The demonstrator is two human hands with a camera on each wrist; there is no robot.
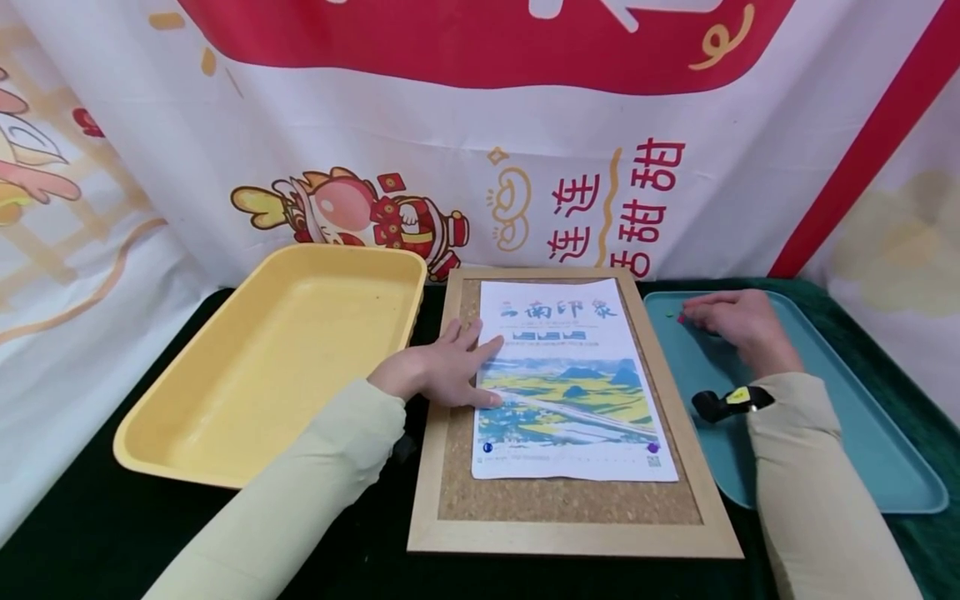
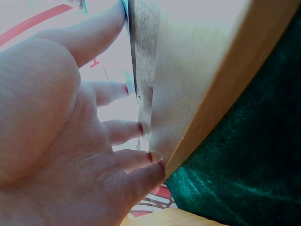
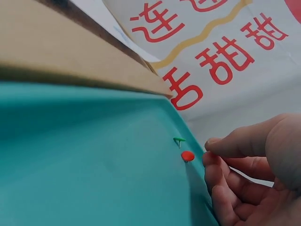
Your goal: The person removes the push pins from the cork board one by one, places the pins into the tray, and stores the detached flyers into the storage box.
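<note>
My left hand (image 1: 450, 367) rests with spread, straight fingers on the left edge of a printed poster (image 1: 570, 333). The poster lies on a cork board (image 1: 570, 504) with a light wooden frame. A blue pushpin (image 1: 487, 447) and a purple pushpin (image 1: 653, 448) sit at its lower corners. In the left wrist view the fingers (image 2: 127, 132) reach across the frame. My right hand (image 1: 738, 325) is at the far left of the teal tray (image 1: 862, 442), fingers curled and thumb against the index fingertip. Just beside those fingertips are a red thumbtack (image 3: 187, 156) and a green thumbtack (image 3: 179, 139).
A deep yellow tray (image 1: 300, 350) stands left of the board, its right side close to the frame. Dark green cloth (image 1: 337, 550) covers the table. A printed white curtain (image 1: 420, 125) hangs right behind. A black wrist device (image 1: 727, 405) is strapped at the right cuff.
</note>
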